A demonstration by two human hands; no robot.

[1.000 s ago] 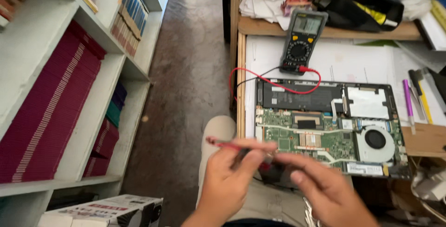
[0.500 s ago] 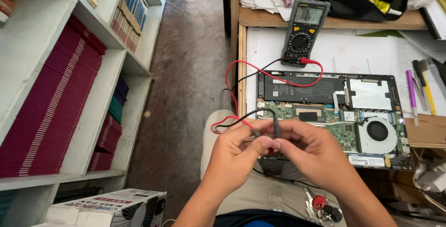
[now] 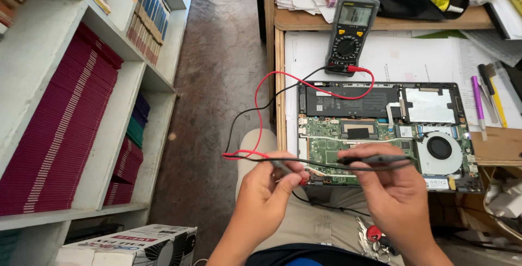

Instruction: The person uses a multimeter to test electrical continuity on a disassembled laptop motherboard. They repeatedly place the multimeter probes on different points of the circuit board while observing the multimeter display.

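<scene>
while the opened laptop lies on the desk with its circuit board and fan showing, both hands sit at its near edge. left hand pinches the red probe between thumb and fingers, right hand pinches the black probe, held about level over the board. red wire and black wire loop off the desk edge and run up to the meter (just behind the laptop). pens lie at the right, bookshelves on the left.
</scene>
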